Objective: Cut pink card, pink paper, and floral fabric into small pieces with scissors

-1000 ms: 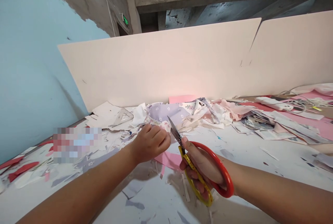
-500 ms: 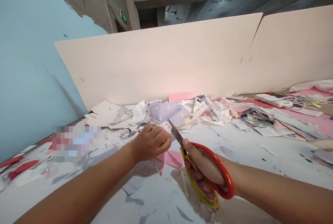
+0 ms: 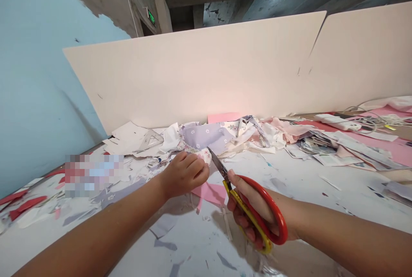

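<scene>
Fabric scrap (image 3: pixel 204 155) in left hand (image 3: pixel 184 175); littered table (image 3: pixel 299 195) (partition (image 3: pixel 193 71) behind, probably)

Fabric heap (image 3: pixel 206 136) and upright board (image 3: pixel 193 67) block the left hand's (image 3: pixel 184 175) path.

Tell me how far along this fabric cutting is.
Done: grey-lilac scraps already litter the white tabletop. In hand: the left hand pinches a small white floral fabric piece beside the tips of steel-bladed scissors with red-and-yellow handles, gripped in the right hand. Left: a crumpled lilac floral fabric heap lies behind, seemingly uncut.
</scene>
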Available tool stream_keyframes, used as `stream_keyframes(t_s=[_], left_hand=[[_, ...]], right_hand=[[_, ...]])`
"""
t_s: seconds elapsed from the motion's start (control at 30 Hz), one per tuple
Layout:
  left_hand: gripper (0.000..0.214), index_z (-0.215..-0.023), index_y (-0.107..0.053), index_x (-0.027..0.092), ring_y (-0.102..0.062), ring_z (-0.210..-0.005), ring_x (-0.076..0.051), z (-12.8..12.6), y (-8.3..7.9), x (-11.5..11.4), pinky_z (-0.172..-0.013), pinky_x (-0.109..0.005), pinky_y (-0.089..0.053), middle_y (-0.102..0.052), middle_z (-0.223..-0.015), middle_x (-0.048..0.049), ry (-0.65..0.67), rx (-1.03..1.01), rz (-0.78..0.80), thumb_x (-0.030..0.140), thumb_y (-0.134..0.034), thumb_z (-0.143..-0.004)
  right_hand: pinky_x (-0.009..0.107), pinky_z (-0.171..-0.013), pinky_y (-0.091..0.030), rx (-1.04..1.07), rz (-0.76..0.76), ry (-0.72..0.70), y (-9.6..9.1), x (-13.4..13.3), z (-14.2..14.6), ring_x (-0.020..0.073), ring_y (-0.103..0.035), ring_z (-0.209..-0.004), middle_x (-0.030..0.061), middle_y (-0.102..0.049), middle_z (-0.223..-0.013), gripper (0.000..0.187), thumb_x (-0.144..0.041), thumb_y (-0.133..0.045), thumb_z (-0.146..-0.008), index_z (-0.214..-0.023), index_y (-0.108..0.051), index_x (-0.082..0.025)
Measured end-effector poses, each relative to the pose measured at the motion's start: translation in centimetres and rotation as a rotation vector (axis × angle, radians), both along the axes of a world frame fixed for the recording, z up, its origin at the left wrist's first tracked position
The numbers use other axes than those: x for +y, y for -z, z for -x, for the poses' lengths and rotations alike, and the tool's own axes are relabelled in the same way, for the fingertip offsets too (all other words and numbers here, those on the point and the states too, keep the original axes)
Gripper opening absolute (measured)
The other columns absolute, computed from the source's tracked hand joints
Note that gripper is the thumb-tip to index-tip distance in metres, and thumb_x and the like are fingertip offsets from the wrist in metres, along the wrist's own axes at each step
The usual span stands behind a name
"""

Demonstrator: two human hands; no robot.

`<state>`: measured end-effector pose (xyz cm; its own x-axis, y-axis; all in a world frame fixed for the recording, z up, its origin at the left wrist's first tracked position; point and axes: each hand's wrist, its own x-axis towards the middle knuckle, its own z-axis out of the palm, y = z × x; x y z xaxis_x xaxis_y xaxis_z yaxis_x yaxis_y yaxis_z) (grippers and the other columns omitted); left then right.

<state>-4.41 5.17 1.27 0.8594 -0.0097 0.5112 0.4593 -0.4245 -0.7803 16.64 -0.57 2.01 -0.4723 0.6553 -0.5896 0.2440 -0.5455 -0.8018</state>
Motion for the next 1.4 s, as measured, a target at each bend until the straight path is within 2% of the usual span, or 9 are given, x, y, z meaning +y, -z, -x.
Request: stream_keyframes(t_s=[0.13, 0.37, 0.47, 0.6, 0.7, 0.8, 0.93, 1.1, 1.4], left_hand=[[0.018, -0.083, -0.051, 0.018, -0.047, -0.064, -0.012, 0.0, 0.0, 0.0, -0.055, -0.027, -0.032, -0.053, -0.071, -0.0003, 0.016, -0.002, 0.002, 0.009, -0.057, -0.068], [0.014, -0.080, -0.051, 0.019, -0.046, -0.062, -0.013, 0.0, 0.3, -0.1, -0.056, -0.027, -0.031, -0.053, -0.068, -0.0001, 0.039, 0.028, 0.077, 0.010, -0.055, -0.069], [0.004, -0.074, -0.049, 0.019, -0.044, -0.058, -0.012, -0.3, 0.2, -0.5, -0.055, -0.027, -0.031, -0.052, -0.065, -0.0002, -0.037, -0.049, 0.382, 0.021, -0.047, -0.076], [0.023, -0.072, -0.046, 0.019, -0.043, -0.053, -0.011, -0.3, -0.1, -0.2, -0.051, -0.024, -0.030, -0.049, -0.060, 0.0019, -0.312, -0.539, 0.865, 0.031, -0.032, -0.083], [0.031, -0.067, -0.046, 0.019, -0.042, -0.051, -0.012, 0.1, -0.2, 0.9, -0.047, -0.023, -0.027, -0.047, -0.056, 0.0029, -0.496, -0.758, 1.053, 0.039, -0.030, -0.083], [0.037, -0.067, -0.049, 0.019, -0.046, -0.058, -0.013, 0.0, -0.2, 1.3, -0.051, -0.024, -0.031, -0.051, -0.063, 0.0010, -0.454, -0.749, 1.178, 0.047, -0.030, -0.081], [0.030, -0.079, -0.052, 0.019, -0.048, -0.066, -0.014, -1.1, -0.1, 0.2, -0.055, -0.024, -0.034, -0.054, -0.076, -0.0005, -0.334, -0.642, 1.169, 0.047, -0.043, -0.075], [0.023, -0.066, -0.048, 0.018, -0.044, -0.059, -0.012, -2.1, 0.7, -0.8, -0.054, -0.024, -0.031, -0.049, -0.062, 0.0010, -0.287, -0.423, 0.961, 0.027, -0.035, -0.083], [0.020, -0.076, -0.055, 0.017, -0.044, -0.061, -0.013, -2.1, 1.7, -0.9, -0.055, -0.026, -0.032, -0.050, -0.064, -0.0014, -0.228, -0.341, 0.717, 0.021, -0.036, -0.083]], right_hand=[[0.028, -0.034, -0.044, -0.031, 0.042, -0.035, -1.1, 0.0, 0.1, 0.0103, -0.046, -0.038, -0.0025, -0.045, -0.050, 0.071, -0.078, -0.015, -0.065, -0.078, -0.044, -0.015], [0.024, -0.026, -0.036, -0.124, 0.052, -0.055, -1.5, 0.4, -0.7, 0.0073, -0.034, -0.030, -0.0054, -0.039, -0.043, 0.073, -0.081, -0.018, -0.061, -0.075, -0.046, -0.014], [0.023, -0.026, -0.035, -0.103, 0.056, -0.041, -1.1, 0.5, -1.3, 0.0073, -0.033, -0.029, -0.0059, -0.037, -0.042, 0.074, -0.081, -0.018, -0.061, -0.074, -0.046, -0.015], [0.023, -0.026, -0.035, -0.080, 0.053, -0.042, -0.6, 0.6, -1.7, 0.0068, -0.034, -0.029, -0.0060, -0.038, -0.044, 0.073, -0.081, -0.018, -0.062, -0.074, -0.046, -0.015], [0.023, -0.026, -0.035, -0.080, 0.032, -0.055, -0.3, 0.8, -1.8, 0.0067, -0.034, -0.028, -0.0060, -0.038, -0.044, 0.072, -0.080, -0.017, -0.063, -0.075, -0.046, -0.015], [0.022, -0.027, -0.036, -0.099, -0.006, -0.067, -0.1, 0.9, -2.1, 0.0068, -0.036, -0.029, -0.0061, -0.038, -0.043, 0.073, -0.079, -0.015, -0.064, -0.076, -0.046, -0.014], [0.024, -0.028, -0.038, -0.196, -0.051, -0.069, -0.6, 0.6, -2.4, 0.0071, -0.037, -0.028, -0.0066, -0.037, -0.044, 0.071, -0.079, -0.016, -0.064, -0.076, -0.045, -0.015], [0.022, -0.026, -0.036, -0.356, -0.115, -0.077, -1.8, -0.2, -2.8, 0.0037, -0.029, -0.026, -0.0074, -0.034, -0.043, 0.072, -0.079, -0.016, -0.064, -0.074, -0.045, -0.014], [0.022, -0.027, -0.037, -0.366, -0.170, -0.139, -1.6, 0.3, -3.3, 0.0040, -0.032, -0.025, -0.0070, -0.036, -0.043, 0.067, -0.078, -0.020, -0.065, -0.070, -0.043, -0.015]])
